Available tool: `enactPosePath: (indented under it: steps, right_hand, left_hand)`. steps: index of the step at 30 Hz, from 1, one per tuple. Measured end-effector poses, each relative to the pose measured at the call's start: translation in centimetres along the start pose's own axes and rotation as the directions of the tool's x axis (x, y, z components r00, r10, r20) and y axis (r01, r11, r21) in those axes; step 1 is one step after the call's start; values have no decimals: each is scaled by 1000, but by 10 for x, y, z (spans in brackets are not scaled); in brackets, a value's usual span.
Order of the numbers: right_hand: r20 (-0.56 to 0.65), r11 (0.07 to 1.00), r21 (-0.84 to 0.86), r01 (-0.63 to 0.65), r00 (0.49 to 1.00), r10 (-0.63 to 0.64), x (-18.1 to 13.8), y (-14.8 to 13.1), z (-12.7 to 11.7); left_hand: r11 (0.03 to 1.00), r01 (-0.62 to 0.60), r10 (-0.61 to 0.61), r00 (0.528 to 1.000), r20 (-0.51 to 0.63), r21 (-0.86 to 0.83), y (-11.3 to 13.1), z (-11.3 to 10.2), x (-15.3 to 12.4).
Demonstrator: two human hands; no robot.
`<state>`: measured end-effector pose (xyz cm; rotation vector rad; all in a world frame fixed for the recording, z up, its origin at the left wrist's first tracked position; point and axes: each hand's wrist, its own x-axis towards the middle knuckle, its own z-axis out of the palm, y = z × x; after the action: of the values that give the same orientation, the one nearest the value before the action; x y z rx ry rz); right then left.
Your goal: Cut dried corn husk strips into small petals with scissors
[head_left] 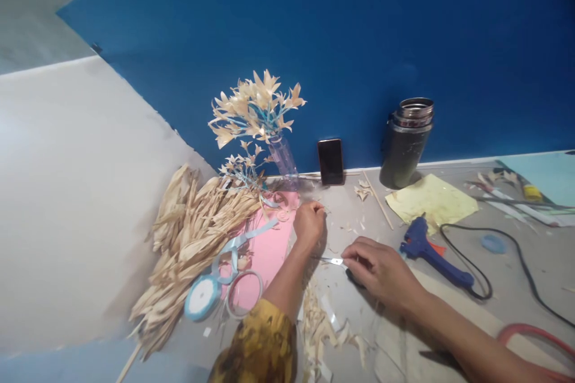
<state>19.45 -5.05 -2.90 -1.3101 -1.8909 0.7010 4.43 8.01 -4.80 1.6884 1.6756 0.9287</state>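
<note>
My right hand (380, 266) is closed around a pair of small scissors (333, 261), whose silver blades point left and whose dark handle is mostly covered by my fingers. My left hand (309, 224) is closed in a pinch just above and left of the blades. Whatever sits at its fingertips is too small to make out. Pale cut husk pieces (330, 329) lie below the hands. Left of my left hand is a pink sheet (274, 236) with light blue ribbon (236, 243) across it.
Dried corn husks (197, 233) are heaped at left, beside a ribbon spool (202, 298) and a tape roll (245, 293). Husk flowers (260, 105) stand in a clear vase (284, 161). A phone (330, 161), flask (406, 143), yellow cloth (431, 200) and corded blue glue gun (435, 254) lie beyond and right.
</note>
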Motion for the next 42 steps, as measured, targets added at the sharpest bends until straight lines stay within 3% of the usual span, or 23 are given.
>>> enactPosePath:
  steps: [5, 9, 16, 20, 22, 25, 29, 31, 37, 42]
  right_hand:
    - [41, 998, -70, 4, 999, -2, 0, 2, 0]
    - [70, 992, -125, 2, 998, 7, 0, 1, -1]
    - [106, 917, -389, -93, 984, 144, 3, 4, -7]
    - [108, 856, -497, -145, 968, 227, 4, 13, -10]
    - [142, 834, -535, -132, 960, 243, 4, 16, -10]
    - [198, 817, -568, -95, 948, 248, 2, 17, -8]
    - [246, 791, -610, -56, 935, 256, -1, 16, -7]
    - [267, 779, -626, -35, 929, 257, -2, 16, -7]
    - [287, 747, -665, 14, 928, 239, -2, 15, -8]
    - [247, 740, -673, -10, 939, 237, -1, 13, -7]
  left_hand:
    - [993, 22, -21, 1000, -10, 113, 0, 10, 4]
    - [994, -2, 5, 1000, -30, 107, 3, -1, 5]
    - [998, -62, 62, 998, -29, -21, 24, -56, -19]
    - [997, -69, 70, 997, 28, -31, 16, -96, -64]
    - [993, -91, 85, 993, 80, 73, 1, -106, -93]
    - [963, -134, 105, 985, 135, 233, -26, -106, -136]
    - [950, -210, 165, 965, 203, 231, -47, -93, -179]
    - [956, -222, 187, 965, 185, 194, -52, -88, -190]
    - [978, -119, 133, 989, -71, 170, -62, -90, -183]
    - [935, -135, 138, 990, 14, 327, -57, -93, -162]
